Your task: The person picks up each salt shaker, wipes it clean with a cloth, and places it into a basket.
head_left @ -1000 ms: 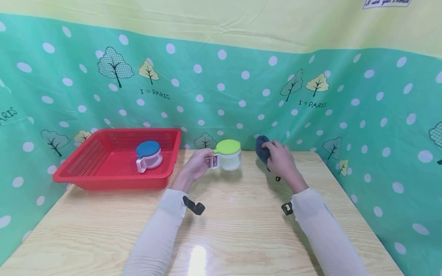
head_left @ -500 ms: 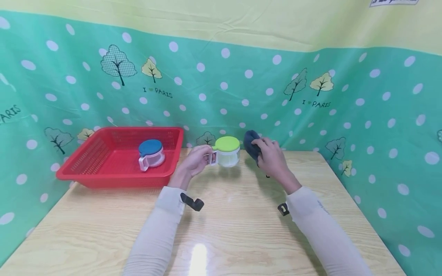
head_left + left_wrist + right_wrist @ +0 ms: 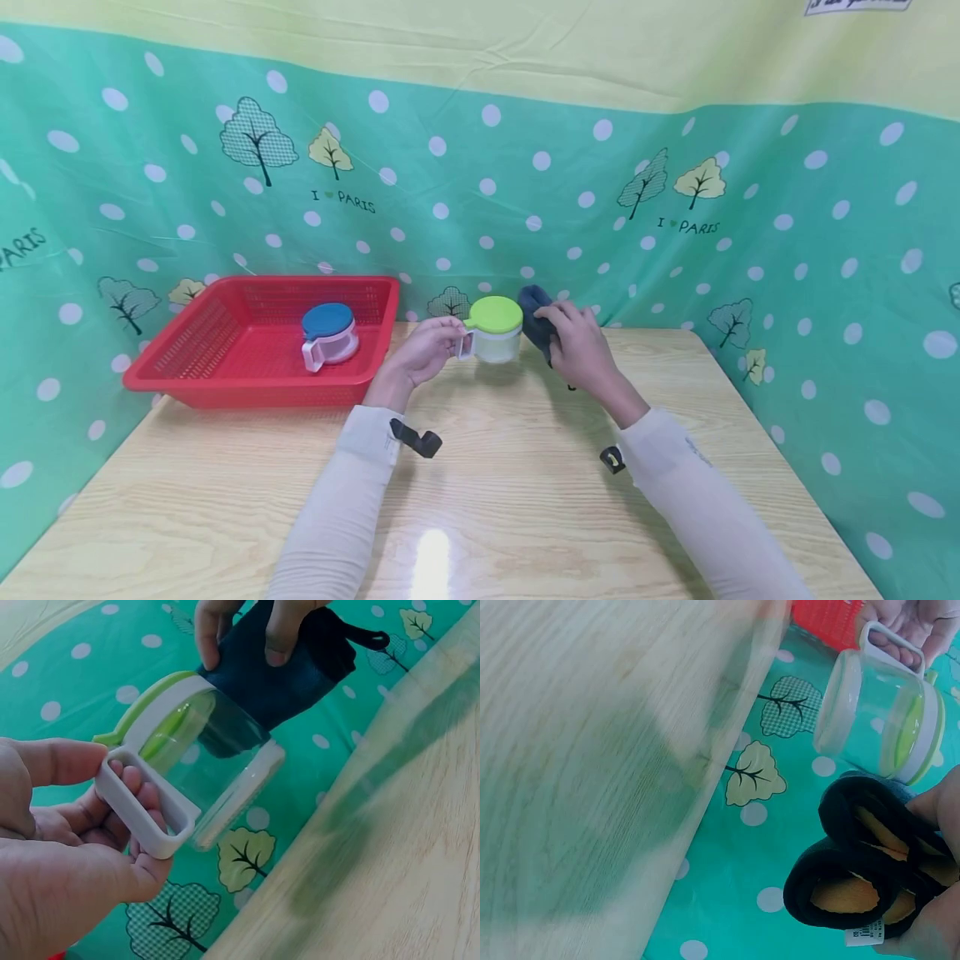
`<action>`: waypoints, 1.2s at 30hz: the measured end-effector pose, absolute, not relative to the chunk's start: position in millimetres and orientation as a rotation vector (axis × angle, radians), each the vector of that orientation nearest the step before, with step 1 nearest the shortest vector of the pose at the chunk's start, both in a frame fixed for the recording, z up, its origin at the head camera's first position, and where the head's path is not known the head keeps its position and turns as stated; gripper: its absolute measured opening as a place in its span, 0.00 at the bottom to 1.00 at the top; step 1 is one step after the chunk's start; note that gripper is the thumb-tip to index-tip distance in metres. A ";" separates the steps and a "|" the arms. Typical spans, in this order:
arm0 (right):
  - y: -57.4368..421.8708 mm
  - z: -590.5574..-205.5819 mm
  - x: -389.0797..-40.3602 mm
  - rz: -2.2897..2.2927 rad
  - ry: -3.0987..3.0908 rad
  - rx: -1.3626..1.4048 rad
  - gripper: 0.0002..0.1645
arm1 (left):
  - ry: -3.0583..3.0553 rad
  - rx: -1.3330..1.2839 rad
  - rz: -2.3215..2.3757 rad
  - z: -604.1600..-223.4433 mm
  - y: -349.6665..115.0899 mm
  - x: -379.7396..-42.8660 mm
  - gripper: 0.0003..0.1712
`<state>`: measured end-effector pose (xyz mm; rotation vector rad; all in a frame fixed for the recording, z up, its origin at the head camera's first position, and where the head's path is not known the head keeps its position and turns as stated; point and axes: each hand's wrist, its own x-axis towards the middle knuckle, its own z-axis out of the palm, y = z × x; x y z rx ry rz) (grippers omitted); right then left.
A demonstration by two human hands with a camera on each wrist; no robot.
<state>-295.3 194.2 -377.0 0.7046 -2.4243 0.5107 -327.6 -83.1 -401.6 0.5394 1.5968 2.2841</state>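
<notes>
My left hand (image 3: pixel 429 350) grips the white handle of a clear seasoning jar (image 3: pixel 225 739) with a lime green lid (image 3: pixel 496 313). The jar is held just above the table, upright in the head view. On its right side my right hand (image 3: pixel 581 346) pinches a dark blue folded cloth (image 3: pixel 534 321) between thumb and fingers. The right wrist view shows the cloth's rolled folds, an orange-brown inside and a white tag (image 3: pixel 865 934). A black loop (image 3: pixel 366 636) sticks out of it. The cloth is right up at the jar's side; whether they touch I cannot tell.
A red plastic basket (image 3: pixel 255 392) stands on the left of the wooden table (image 3: pixel 510 500). In it sits a second clear jar with a white handle and a blue lid (image 3: pixel 327 319). A green polka-dot curtain (image 3: pixel 465 208) hangs behind the table and along its sides.
My right hand has moved left with the cloth, from a gap away to the jar's side. The left hand and jar have hardly moved.
</notes>
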 end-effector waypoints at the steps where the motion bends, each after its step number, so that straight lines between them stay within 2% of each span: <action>1: 194.4 -377.3 -294.6 0.519 -2.428 0.703 0.26 | 1.591 0.540 2.294 -402.0 -83.2 -328.1 0.18; 17: 194.8 -388.9 -269.5 0.502 -2.371 0.799 0.24 | 1.602 0.453 2.374 -399.3 -88.4 -329.6 0.18; 36: 189.1 -380.9 -290.5 0.492 -2.344 0.781 0.24 | 1.600 0.408 2.353 -399.9 -83.9 -329.0 0.18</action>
